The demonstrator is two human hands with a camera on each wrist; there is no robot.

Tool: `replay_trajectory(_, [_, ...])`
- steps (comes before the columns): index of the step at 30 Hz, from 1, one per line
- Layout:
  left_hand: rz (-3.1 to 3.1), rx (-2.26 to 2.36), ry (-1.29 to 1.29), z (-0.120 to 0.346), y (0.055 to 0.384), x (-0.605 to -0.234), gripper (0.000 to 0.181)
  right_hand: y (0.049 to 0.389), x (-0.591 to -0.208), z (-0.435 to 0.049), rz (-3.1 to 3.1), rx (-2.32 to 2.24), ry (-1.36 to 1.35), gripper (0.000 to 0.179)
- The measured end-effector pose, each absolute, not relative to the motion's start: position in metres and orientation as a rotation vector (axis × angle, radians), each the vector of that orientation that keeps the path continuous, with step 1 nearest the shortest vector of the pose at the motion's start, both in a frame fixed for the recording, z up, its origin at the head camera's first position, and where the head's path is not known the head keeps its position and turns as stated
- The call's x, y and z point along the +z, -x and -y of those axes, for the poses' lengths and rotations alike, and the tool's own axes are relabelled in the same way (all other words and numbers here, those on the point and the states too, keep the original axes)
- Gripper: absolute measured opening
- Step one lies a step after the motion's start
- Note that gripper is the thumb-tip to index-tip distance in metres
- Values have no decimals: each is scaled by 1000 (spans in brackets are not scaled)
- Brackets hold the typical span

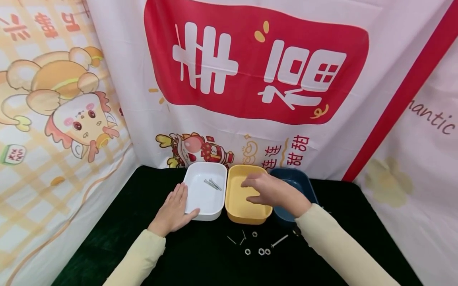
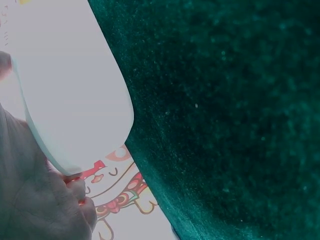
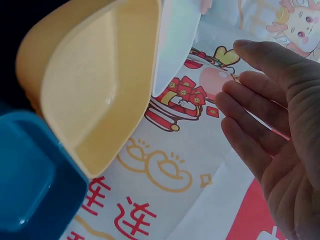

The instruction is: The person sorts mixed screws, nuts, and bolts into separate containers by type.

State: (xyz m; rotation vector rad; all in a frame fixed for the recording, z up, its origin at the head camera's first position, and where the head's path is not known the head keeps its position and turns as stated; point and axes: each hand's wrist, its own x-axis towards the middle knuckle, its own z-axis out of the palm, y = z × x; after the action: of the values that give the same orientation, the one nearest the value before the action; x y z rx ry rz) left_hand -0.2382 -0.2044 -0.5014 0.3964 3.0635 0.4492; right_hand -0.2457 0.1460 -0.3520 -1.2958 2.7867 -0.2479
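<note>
From where I stand, the right hand [image 1: 270,190] hovers above the yellow bin [image 1: 237,202], thumb apart from the fingers, which are loosely bent. The left hand [image 1: 175,210] lies flat along the near left side of the white bin [image 1: 200,204], fingers straight and close together, thumb spread towards its front edge. That makes 2 hands, in 2 cream sleeves [image 1: 141,254], and 3 bins in a row: white, yellow, then the blue bin [image 1: 302,182], partly hidden behind the right forearm.

Inside the white bin lies a small bundle of screws [image 1: 213,184]; I make it about 3, but they overlap. In front of the bins, on the dark green cloth [image 1: 200,258], I count 4 nuts [image 1: 261,251], 2 of them side by side, plus 3 thin screws [image 1: 231,240] and 1 thicker bolt [image 1: 280,241]. By the right cuff sits 1 small dark piece [image 1: 296,231], too covered to name.

Behind it all hangs a white backdrop [image 1: 125,79] with 1 big red panel [image 1: 250,59] bearing 2 large white characters
</note>
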Motion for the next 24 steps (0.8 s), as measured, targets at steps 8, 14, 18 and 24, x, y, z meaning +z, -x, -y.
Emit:
replay_trajectory(8, [-3054,449,-393,204,239,-503,105,219,-353,-174,-2766,-193,1321,36])
replay_trajectory(14, [-3055,481,-398,205,237,-506,106,203,-359,-189,-2738,-195,1350,36])
replay_trajectory(18, [-3057,508,-405,204,238,-507,106,196,-364,-199,-2715,-187,1324,34])
replay_trajectory(24, [-3057,488,-406,203,240,-506,106,189,-377,-213,-2673,-210,1255,36])
